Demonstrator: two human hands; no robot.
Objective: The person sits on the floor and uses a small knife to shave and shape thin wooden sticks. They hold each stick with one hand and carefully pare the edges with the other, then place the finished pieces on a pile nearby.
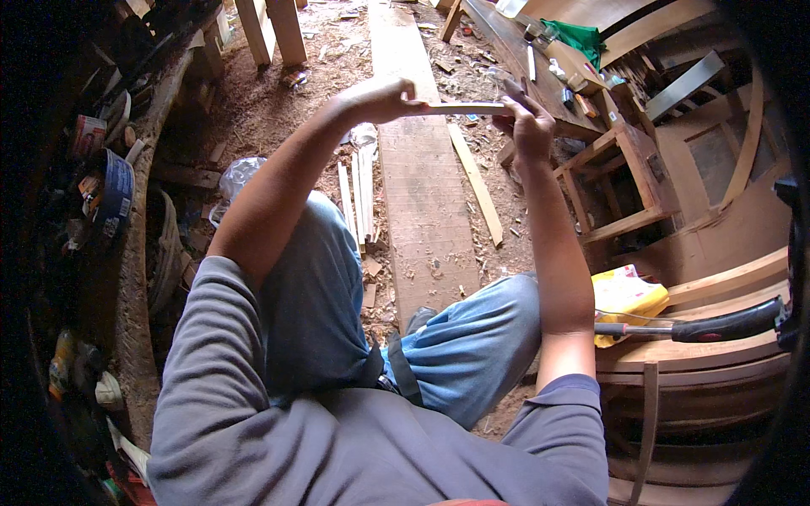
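My arms are stretched forward over a long wooden plank (422,194) on the floor. Between my hands is a thin, pale, straight strip (464,109), held level. My left hand (392,100) grips its left end with thumb and fingers. My right hand (527,126) holds its right end, with some fingers raised above it. Below, several long light wood strips (359,202) lie beside the plank, and a single yellowish slat (474,185) lies to its right.
Wood shavings cover the floor (321,59). A cluttered bench (561,76) and wooden frame (616,181) are at right. A yellow bag (629,299) and black-handled tool (717,323) rest on stacked boards beside me. A rough beam (139,295) with clutter runs along my left.
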